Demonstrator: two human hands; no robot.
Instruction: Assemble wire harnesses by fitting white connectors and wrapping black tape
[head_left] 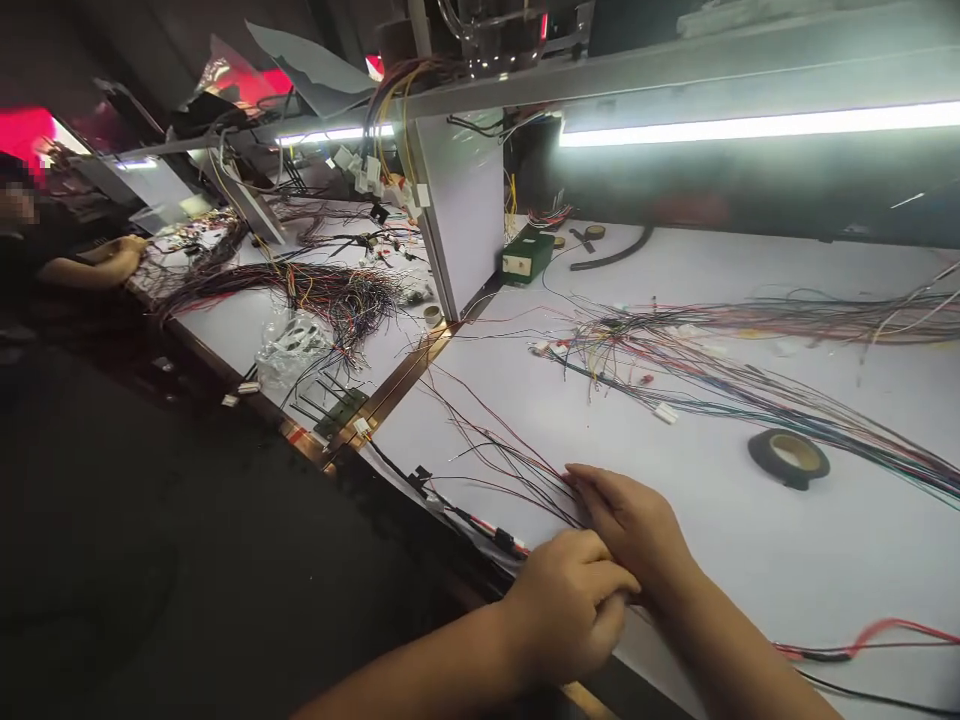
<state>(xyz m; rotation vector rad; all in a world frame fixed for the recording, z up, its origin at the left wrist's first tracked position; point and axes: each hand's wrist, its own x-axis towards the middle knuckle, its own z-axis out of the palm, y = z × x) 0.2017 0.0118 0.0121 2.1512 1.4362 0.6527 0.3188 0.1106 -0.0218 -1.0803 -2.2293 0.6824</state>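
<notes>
Thin red and dark wires (pixel 517 460) fan out over the white tabletop and gather into a bundle at my hands. My right hand (pixel 637 525) is closed on this bundle, its thumb and fingers pressed together over the wires. Just nearer to me, my left hand (pixel 566 600) is curled shut where the bundle runs; the section inside its fingers is mostly hidden. Beside the left hand, along the table's front edge, lies a dark sleeved cable (pixel 465 515) with black clips and a white connector (pixel 363 428) at its far end.
A roll of black tape (pixel 789 457) lies right of my hands. Long loose wires (pixel 750 385) cross the table behind. A green box (pixel 527 256) stands by the divider panel (pixel 465 210). Leftward are a tangled wire pile (pixel 337 295), a plastic bag (pixel 292 350) and another person (pixel 90 262).
</notes>
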